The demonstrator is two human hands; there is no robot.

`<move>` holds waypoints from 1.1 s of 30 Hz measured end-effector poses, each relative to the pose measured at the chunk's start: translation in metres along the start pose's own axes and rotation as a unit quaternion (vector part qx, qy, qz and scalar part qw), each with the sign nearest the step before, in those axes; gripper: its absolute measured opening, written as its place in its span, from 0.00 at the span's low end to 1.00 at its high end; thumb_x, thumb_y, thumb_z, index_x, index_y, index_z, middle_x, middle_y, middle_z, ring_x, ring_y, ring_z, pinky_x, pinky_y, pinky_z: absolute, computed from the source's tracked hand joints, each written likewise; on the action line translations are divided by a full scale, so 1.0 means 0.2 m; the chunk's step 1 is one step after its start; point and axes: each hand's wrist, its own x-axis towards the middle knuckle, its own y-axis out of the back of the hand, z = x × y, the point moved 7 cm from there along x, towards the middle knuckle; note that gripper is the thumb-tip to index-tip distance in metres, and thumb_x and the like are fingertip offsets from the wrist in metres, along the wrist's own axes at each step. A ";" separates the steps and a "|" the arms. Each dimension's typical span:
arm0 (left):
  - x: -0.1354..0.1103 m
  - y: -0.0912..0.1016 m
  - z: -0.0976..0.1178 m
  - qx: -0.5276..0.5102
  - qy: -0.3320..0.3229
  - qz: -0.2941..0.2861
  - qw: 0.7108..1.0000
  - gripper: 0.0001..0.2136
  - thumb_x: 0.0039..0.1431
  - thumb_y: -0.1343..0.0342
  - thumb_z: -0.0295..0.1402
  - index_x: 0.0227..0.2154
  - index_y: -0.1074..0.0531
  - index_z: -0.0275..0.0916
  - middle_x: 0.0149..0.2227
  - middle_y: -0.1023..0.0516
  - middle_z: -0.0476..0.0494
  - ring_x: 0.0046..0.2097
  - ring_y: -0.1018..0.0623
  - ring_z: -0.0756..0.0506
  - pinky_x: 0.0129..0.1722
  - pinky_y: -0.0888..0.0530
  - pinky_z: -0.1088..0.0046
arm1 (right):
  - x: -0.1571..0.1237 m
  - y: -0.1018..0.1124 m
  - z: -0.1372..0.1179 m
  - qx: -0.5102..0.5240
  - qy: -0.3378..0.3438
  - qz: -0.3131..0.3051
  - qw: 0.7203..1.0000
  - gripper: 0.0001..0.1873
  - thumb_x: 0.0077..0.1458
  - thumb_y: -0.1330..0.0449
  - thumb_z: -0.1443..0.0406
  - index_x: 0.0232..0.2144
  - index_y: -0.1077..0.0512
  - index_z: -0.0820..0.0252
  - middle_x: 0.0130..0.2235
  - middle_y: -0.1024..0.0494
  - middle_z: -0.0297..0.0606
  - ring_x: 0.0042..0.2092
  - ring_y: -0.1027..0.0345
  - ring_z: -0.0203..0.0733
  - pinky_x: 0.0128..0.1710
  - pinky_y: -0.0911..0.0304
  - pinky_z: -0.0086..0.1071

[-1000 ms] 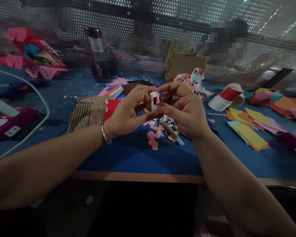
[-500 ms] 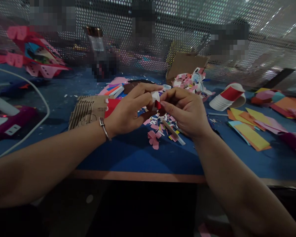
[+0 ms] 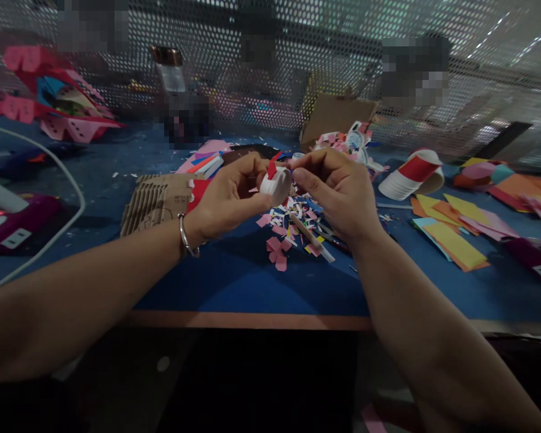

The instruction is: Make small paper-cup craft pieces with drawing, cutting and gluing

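Note:
Between the thumb and fingers of my left hand (image 3: 228, 195) is a small white roll (image 3: 277, 185), round and open at its right end. A pointed strip of red paper (image 3: 272, 171) stands on its upper side. My right hand (image 3: 342, 186) is closed in a pinch just right of the roll; a bit of blue shows at its fingertips, too small to name. Below both hands lie many paper scraps (image 3: 277, 252) in pink, white and yellow, with a glue stick (image 3: 311, 237) among them.
Corrugated cardboard (image 3: 151, 204) lies left of the hands. A red and white paper cup (image 3: 410, 174) rests on its side at right, near coloured paper sheets (image 3: 455, 240). A white cable (image 3: 67, 174) curves at left by a purple device (image 3: 22, 225). Mesh (image 3: 288, 90) stands behind.
The white roll has turned in my left hand, so its red strip now points up and its open end shows. My right fingers have come slightly away from it.

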 end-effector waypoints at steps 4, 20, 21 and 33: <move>0.01 0.01 -0.04 -0.069 0.053 0.018 0.996 0.15 0.54 0.29 0.34 0.35 0.32 0.43 0.33 0.31 0.52 0.32 0.31 0.51 0.31 0.26 0.75 | 0.01 0.00 0.06 0.023 -0.035 -0.020 0.999 0.26 0.54 0.21 0.43 0.42 0.17 0.54 0.41 0.15 0.35 0.41 0.23 0.39 0.41 0.28 0.34; -0.03 -0.01 -0.03 -0.121 0.222 0.056 0.966 0.13 0.64 0.25 0.40 0.43 0.17 0.38 0.48 0.12 0.40 0.45 0.13 0.45 0.44 0.15 0.71 | -0.01 -0.02 0.13 0.121 -0.136 -0.035 0.983 0.30 0.42 0.18 0.39 0.30 0.18 0.55 0.31 0.22 0.33 0.33 0.31 0.37 0.34 0.31 0.33; -0.03 -0.01 -0.04 -0.132 0.230 0.058 0.962 0.12 0.63 0.25 0.38 0.43 0.17 0.37 0.48 0.12 0.41 0.44 0.13 0.47 0.44 0.15 0.72 | -0.01 -0.03 0.13 0.121 -0.136 -0.034 0.983 0.30 0.43 0.18 0.39 0.30 0.18 0.55 0.31 0.21 0.34 0.32 0.31 0.37 0.34 0.31 0.33; -0.06 0.05 -0.06 -0.201 0.318 0.220 0.900 0.06 0.67 0.30 0.28 0.45 0.18 0.39 0.30 0.17 0.51 0.31 0.16 0.52 0.35 0.17 0.79 | 0.00 -0.01 0.13 0.053 -0.081 -0.010 0.995 0.28 0.57 0.26 0.38 0.41 0.20 0.54 0.34 0.18 0.34 0.31 0.29 0.36 0.32 0.30 0.34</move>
